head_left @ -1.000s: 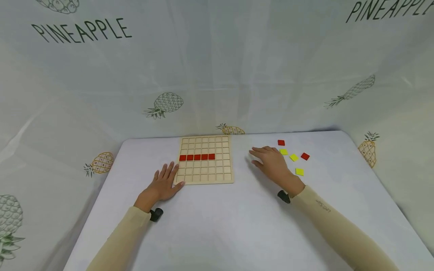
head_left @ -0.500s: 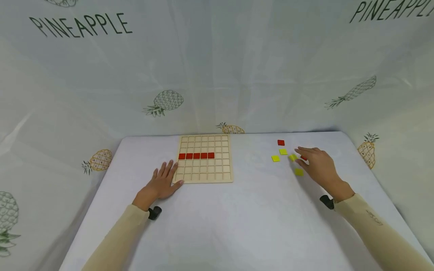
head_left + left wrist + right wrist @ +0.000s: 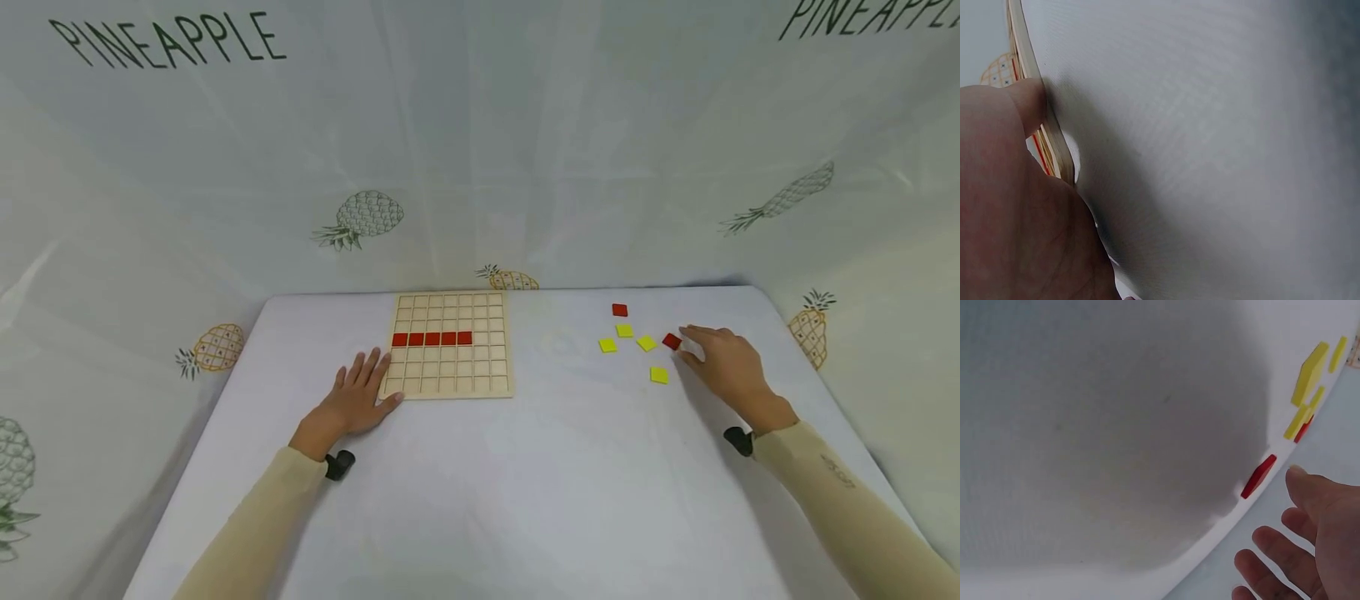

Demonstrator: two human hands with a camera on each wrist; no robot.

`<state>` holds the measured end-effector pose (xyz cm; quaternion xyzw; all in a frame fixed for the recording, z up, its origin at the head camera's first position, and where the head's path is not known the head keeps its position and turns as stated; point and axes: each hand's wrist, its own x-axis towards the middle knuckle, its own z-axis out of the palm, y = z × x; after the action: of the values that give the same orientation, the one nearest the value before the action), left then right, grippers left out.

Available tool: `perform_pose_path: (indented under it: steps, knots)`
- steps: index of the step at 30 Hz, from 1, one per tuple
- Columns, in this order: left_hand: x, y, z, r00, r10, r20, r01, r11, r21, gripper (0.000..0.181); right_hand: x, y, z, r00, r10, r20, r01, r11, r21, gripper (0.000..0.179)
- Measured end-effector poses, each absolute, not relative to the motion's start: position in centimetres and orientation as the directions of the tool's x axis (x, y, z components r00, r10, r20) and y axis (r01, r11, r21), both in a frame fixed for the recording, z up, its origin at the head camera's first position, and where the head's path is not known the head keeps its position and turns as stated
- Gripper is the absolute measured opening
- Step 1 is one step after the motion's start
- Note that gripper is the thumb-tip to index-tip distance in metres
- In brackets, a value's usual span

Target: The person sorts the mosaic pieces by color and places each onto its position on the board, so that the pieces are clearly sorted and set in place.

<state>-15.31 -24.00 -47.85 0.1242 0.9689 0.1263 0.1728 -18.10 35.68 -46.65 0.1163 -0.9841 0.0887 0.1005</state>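
My left hand (image 3: 351, 407) lies flat with spread fingers at the lower left corner of a wooden grid board (image 3: 491, 367); its thumb rests along the board's near edge. Five cells of one row hold red square tiles (image 3: 432, 339), which run from the left side. Over on the right, my right hand (image 3: 726, 367) hovers with loosely bent fingers beside a loose red tile (image 3: 671, 342). In the right wrist view that red tile (image 3: 1259, 476) lies on the table, apart from the thumb (image 3: 1310, 487), and nothing is between the fingers.
Several yellow tiles (image 3: 658, 375) lie scattered left of my right hand, with another red tile (image 3: 619, 310) behind them. The white table (image 3: 480, 492) ends at the back against a pineapple-print curtain (image 3: 570, 167).
My right hand has moved right, from left of the loose tiles across to the right side of the red one, uncovering a yellow tile. The left hand has stayed at the board.
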Motion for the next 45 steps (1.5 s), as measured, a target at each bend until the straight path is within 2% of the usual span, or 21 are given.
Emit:
perform_pose_path:
  steps: [8, 15, 26, 35, 40, 45]
  knots:
    - [-16.1, -24.8, -49.2, -0.914, 0.288, -0.287, 0.209, 0.938, 0.277, 0.089, -19.0, 36.2, -46.8, -0.984, -0.159, 0.086, -0.171, 0.974, -0.152, 0.051]
    - [-16.3, -25.1, -50.2, -0.918, 0.291, -0.27, 0.215, 0.936, 0.278, 0.088, -19.5, 35.8, -47.1, -0.986, -0.159, 0.04, -0.163, 0.976, -0.142, 0.051]
    - [-15.3, -23.8, -47.5, -0.912, 0.27, -0.31, 0.181, 0.941, 0.286, 0.084, -19.9, 34.7, -47.3, -0.987, -0.153, 0.052, -0.161, 0.955, -0.248, 0.043]
    - [-15.5, -24.4, -48.7, -0.913, 0.277, -0.298, 0.187, 0.936, 0.299, 0.086, -20.1, 34.0, -47.4, -0.992, -0.103, 0.072, -0.119, 0.955, -0.272, 0.038]
    - [-15.7, -24.9, -49.7, -0.92, 0.274, -0.281, 0.186, 0.935, 0.3, 0.087, -20.2, 33.5, -47.3, -0.995, -0.08, 0.061, -0.093, 0.963, -0.254, 0.037]
    - [-15.8, -24.8, -49.8, -0.921, 0.277, -0.274, 0.192, 0.935, 0.298, 0.088, -20.3, 33.2, -47.1, -0.993, -0.099, 0.06, -0.108, 0.978, -0.179, 0.038]
